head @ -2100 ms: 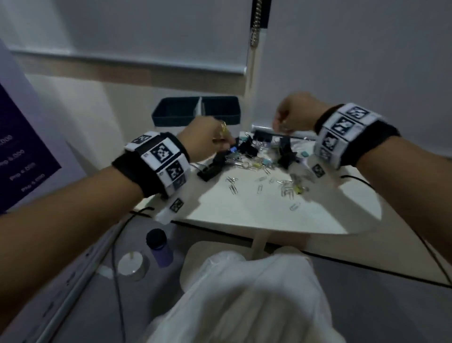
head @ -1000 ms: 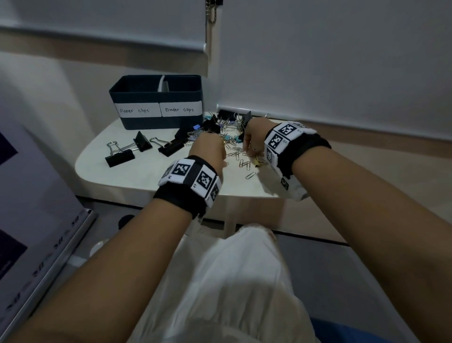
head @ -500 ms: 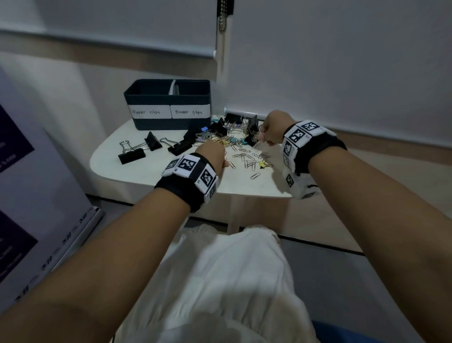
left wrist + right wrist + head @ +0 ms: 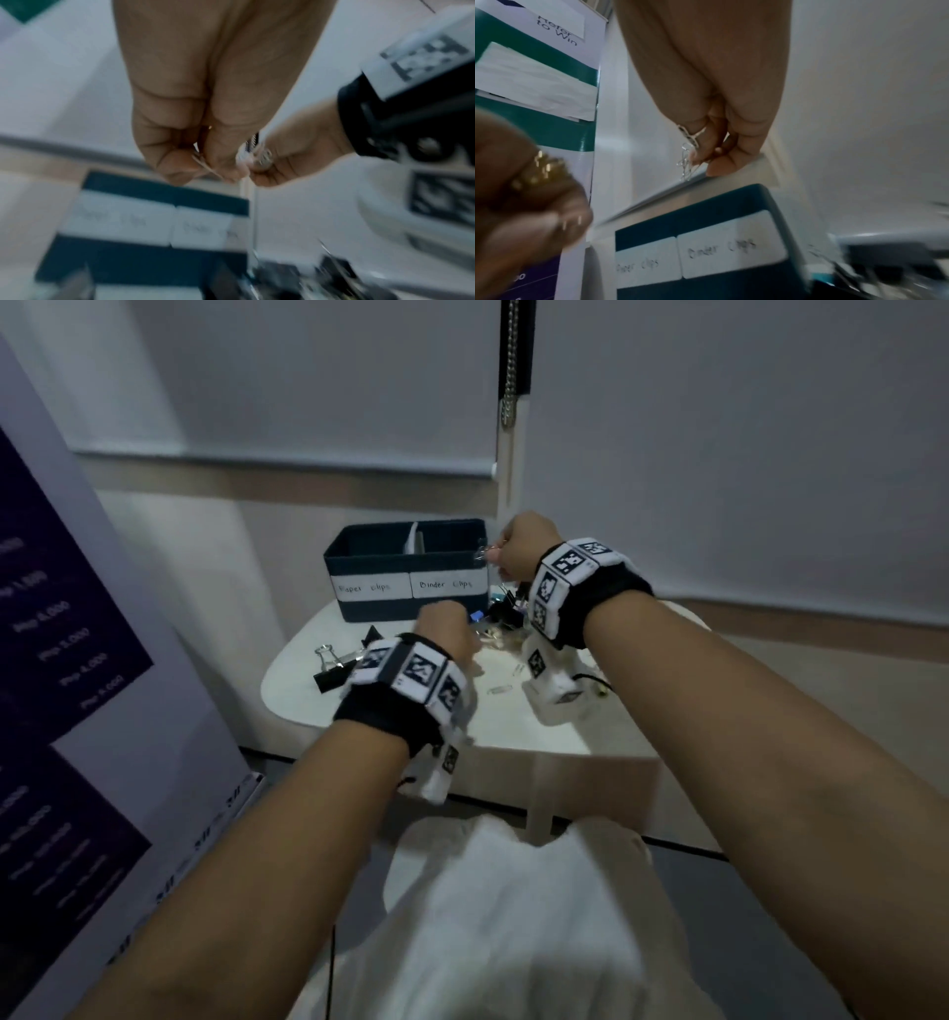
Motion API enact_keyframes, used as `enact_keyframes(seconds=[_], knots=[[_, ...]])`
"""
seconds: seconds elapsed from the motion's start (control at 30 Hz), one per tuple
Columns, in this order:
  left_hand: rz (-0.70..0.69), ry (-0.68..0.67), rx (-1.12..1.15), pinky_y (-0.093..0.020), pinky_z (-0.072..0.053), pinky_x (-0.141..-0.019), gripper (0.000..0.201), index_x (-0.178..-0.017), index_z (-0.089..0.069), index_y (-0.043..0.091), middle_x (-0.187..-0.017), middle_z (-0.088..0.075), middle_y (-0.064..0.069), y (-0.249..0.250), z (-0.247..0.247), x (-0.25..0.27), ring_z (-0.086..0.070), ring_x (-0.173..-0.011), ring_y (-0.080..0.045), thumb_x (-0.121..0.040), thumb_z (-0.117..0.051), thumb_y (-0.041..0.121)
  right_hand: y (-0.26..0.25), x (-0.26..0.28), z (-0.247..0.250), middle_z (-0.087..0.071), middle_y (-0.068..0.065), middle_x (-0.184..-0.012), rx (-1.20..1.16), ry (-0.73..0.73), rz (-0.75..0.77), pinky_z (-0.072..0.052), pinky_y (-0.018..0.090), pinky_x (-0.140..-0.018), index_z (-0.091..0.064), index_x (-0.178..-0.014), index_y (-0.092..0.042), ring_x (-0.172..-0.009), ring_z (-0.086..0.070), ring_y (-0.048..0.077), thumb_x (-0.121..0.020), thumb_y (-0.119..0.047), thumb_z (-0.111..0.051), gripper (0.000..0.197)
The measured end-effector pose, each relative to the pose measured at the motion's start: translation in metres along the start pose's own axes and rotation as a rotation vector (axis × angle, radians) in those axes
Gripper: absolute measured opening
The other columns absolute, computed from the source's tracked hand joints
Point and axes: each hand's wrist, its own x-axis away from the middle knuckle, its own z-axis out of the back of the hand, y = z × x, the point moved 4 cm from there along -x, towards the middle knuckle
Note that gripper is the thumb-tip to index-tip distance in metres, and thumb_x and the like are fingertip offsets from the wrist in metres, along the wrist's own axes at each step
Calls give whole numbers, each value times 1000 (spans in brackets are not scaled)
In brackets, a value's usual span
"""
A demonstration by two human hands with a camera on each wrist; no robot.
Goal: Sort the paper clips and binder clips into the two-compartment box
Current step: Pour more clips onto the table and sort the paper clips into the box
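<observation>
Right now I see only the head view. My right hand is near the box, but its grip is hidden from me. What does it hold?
Observer: In the right wrist view, the right hand pinches a small bunch of silver paper clips, which hang from the fingertips.
Operator: And the left hand? I see only its back.
Observer: In the left wrist view, the left hand pinches a thin wire clip. The picture is too blurred to count more.
Operator: Is the bunch already inside the box?
Observer: No. In the right wrist view it hangs above the box, apart from its rim.
</observation>
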Motion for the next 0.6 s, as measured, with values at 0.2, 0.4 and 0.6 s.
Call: enact_keyframes(seconds=[0.2, 0.4, 0.6], knots=[[206, 178, 98, -31, -46, -89, 20, -94, -66, 1, -105, -67, -15, -68, 98, -52, -61, -99, -25, -90, -56, 18, -74, -44, -32, -70, 14, -99, -67, -38, 92, -54, 31, -80, -68, -104, 2, -91, -66, 26, -88, -21, -62, 29], [301, 294, 162, -34, -51, -85, 25, -97, -70, -6, -105, -70, -18, -103, 114, -107, -63, -87, -25, -86, -62, 15, -99, -71, -55, -62, 10, -88, -40, -106, 14, -47, 29, -96, -61, -85, -1, -107, -60, 23, -87, -28, -64, 27], [282, 184, 26, -28, -50, -92, 34, -104, -71, 5, -109, -70, -10, -110, 101, -126, -65, -103, -22, -86, -64, 33, -96, -80, -61, -69, 8, -114, 49, -134, 98, -49, 30, -99, -71, -109, -7, -110, -63, 22, -83, -20, -70, 30]])
